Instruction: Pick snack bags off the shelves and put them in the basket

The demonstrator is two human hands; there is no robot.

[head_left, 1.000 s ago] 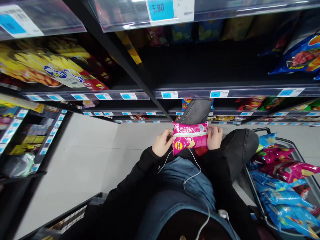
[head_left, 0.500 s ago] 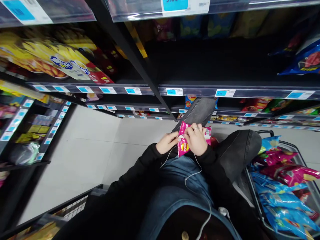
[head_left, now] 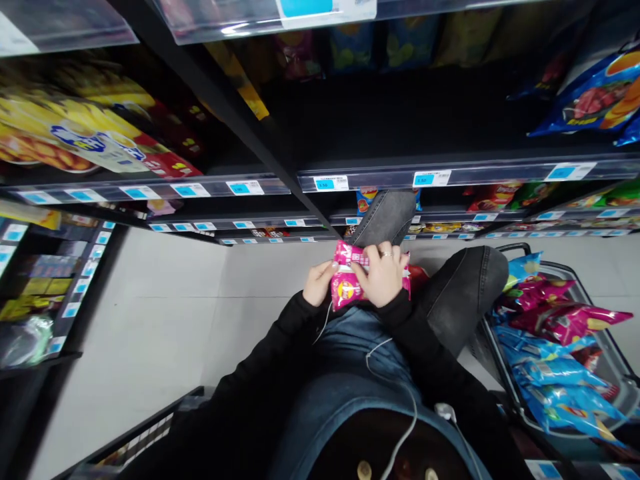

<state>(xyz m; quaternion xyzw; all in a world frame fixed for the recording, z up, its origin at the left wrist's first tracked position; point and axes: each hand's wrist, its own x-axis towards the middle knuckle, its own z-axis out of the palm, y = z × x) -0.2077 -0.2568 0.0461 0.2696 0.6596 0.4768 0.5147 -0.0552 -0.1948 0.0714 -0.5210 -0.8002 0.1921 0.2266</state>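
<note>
Pink pkt (head_left: 347, 288), R hand (head_left: 383, 276) now across it

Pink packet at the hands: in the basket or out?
Out: the pink packet is pinched by the left hand, the right hand lying across it; the basket sits apart, beyond the right knee.

Snack bag (head_left: 345, 291) under right hand (head_left: 384, 275), left hand (head_left: 319, 283) at left end; basket (head_left: 617, 363) right of knee (head_left: 480, 277); shelves (head_left: 390, 123) ahead, probably bags (head_left: 410, 45) at back.

Floor (head_left: 150, 320) pale, evenly lit; shelf (head_left: 410, 113) at one o'clock sunk in shadow. Glare streaks the clear edge strip (head_left: 240, 30) near twelve; glints on blue bags (head_left: 563, 371) at four. Yellow packs (head_left: 55, 127) at ten stretched, smeared.
</note>
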